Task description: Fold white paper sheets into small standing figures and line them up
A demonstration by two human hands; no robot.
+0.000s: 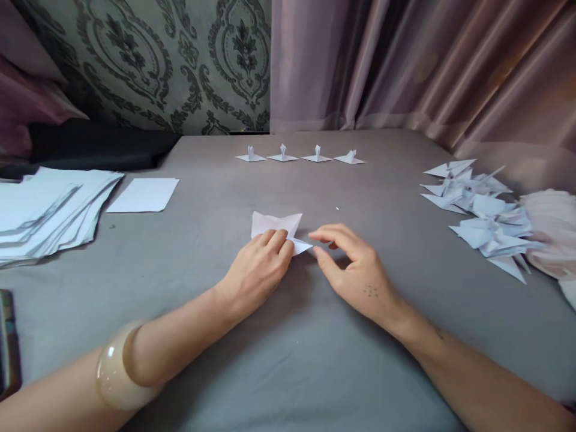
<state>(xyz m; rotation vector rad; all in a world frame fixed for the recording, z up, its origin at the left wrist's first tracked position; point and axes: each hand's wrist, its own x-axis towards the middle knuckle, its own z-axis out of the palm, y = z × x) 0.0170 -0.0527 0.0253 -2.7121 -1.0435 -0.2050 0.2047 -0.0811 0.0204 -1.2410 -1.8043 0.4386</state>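
My left hand [263, 264] is closed on a partly folded piece of white paper [275, 223] at the middle of the table. Two corners of the paper stick up beyond my fingers, and a narrow pointed flap reaches out to the right. My right hand [353, 270] is beside that point, thumb and forefinger apart, with a small gap between them at the flap's tip. Nothing shows between those fingers. The underside of the paper and my left fingertips are hidden.
Several small folded paper figures [317, 155] stand in a row at the back. A heap of folded paper pieces [490, 222] lies on the right. On the left are a stack of white paper [49, 210], a separate sheet [144, 195] and a dark phone-like object [8, 342].
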